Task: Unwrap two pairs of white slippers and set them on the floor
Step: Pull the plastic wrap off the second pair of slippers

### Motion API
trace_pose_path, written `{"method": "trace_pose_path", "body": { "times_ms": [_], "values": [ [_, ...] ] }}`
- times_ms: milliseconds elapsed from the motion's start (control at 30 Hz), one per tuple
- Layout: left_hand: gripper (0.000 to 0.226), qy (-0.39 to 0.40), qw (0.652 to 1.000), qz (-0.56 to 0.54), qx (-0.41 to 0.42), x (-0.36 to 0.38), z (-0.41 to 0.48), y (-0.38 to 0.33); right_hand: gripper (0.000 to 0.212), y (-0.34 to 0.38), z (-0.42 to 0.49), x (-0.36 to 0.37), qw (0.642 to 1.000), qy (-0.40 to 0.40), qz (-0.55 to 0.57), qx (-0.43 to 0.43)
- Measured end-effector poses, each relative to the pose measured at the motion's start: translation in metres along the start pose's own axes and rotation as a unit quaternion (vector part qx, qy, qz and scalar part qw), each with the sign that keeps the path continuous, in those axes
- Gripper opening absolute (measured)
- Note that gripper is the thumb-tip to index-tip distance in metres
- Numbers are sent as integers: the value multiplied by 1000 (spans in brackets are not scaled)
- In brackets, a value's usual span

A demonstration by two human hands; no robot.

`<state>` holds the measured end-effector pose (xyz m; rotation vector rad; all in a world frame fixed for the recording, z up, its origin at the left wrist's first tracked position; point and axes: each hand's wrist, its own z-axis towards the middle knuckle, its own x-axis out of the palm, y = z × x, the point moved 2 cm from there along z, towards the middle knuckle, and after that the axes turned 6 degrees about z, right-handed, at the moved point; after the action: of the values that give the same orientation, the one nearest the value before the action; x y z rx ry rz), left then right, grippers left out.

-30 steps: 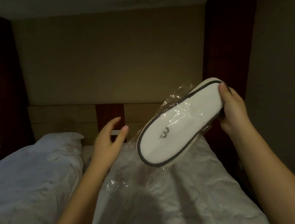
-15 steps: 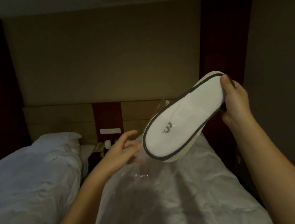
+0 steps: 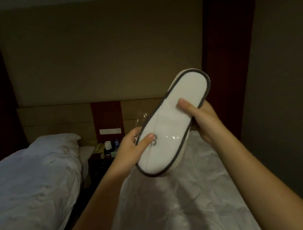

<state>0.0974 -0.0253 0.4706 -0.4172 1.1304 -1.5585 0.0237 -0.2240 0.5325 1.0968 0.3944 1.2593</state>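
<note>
One white slipper pack visible, grey-trimmed, held tilted in air above right bed; second slipper edge shows beneath, so probably pair stacked. Clear plastic wrap partly on lower end, hard to make out. Left hand grasping lower end, thumb over printed mark. Right hand grasping upper end, thumb on top. Two beds; left bed cut off. Nightstand between, items dim.
</note>
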Motion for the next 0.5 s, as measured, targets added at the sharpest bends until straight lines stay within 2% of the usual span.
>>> {"method": "trace_pose_path", "body": {
  "times_ms": [100,200,300,400,500],
  "values": [
    [30,3,1000,-15,-1,0,4,1,71,-18,-2,3,998,37,-42,22],
    [47,24,999,-33,-17,0,2,10,65,-19,3,0,1000,17,-26,-2],
    [25,46,996,-60,-35,7,-4,25,63,-18,7,-3,1000,-6,-27,-13],
    [22,59,996,-44,-50,14,-18,43,73,-45,0,-6,997,6,-66,34],
    [30,70,989,-44,-124,26,-44,89,68,-105,-27,-20,992,4,-75,100]
  ]
}}
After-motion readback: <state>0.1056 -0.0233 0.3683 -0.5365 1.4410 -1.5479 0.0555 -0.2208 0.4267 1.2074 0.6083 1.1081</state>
